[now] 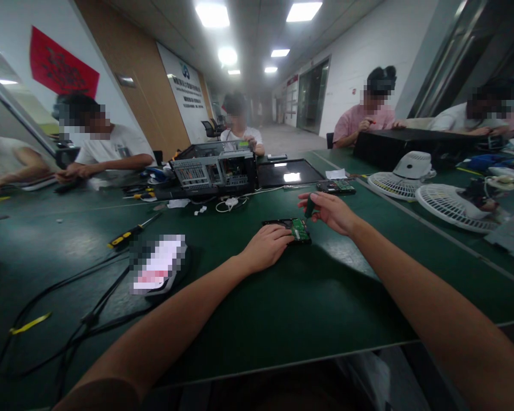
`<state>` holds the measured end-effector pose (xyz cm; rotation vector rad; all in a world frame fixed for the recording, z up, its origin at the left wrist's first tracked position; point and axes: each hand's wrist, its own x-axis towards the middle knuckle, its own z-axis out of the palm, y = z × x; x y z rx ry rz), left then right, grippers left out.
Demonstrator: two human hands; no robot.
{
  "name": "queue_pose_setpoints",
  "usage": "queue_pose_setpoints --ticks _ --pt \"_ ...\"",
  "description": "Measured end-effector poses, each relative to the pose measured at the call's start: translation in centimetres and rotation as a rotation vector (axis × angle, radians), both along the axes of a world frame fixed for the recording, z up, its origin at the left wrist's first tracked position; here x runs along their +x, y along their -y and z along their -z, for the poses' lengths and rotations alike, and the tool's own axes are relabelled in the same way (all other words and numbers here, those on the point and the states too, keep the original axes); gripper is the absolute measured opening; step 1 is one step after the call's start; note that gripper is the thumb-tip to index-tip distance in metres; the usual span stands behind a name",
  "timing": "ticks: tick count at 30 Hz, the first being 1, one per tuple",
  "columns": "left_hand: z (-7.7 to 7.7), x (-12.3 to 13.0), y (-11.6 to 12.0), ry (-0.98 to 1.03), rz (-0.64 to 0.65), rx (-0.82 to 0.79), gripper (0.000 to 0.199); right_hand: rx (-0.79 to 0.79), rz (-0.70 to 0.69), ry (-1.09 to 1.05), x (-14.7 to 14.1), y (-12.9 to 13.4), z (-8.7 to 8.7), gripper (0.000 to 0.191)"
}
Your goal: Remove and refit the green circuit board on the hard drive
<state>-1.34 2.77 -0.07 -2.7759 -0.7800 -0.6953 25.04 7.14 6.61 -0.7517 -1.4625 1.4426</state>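
Observation:
A hard drive (301, 230) lies on the green table with its green circuit board facing up. My left hand (268, 246) rests over the drive's left part and holds it down against the table. In my right hand (332, 211), the fingers close round a small screwdriver (310, 206) with a dark green handle, held upright above the drive's right end. Its tip is too small to make out. A second drive with a circuit board (336, 187) lies farther back, just beyond my right hand.
An opened computer case (214, 171) and a dark flat screen (289, 173) stand ahead. Fan parts (400, 177) lie on the right. On the left are a yellow-black screwdriver (126, 236), a blurred-out device (160, 265) and black cables (88, 319). Several people sit round the table.

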Motion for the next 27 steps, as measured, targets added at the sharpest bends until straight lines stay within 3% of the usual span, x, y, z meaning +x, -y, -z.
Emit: queue_pose_setpoints --ticks 10,18,27 --pt "-0.3 0.0 0.3 -0.007 -0.005 -0.001 0.033 0.06 0.013 0.003 -0.1 0.5 0.0 0.03" --pt "-0.2 0.0 0.2 -0.004 -0.005 -0.011 0.034 -0.067 -0.029 -0.071 -0.1 -0.3 0.0 0.042" --pt "-0.1 0.1 0.0 -0.01 -0.003 -0.013 0.033 -0.005 -0.024 -0.045 0.0 -0.4 0.3 0.029"
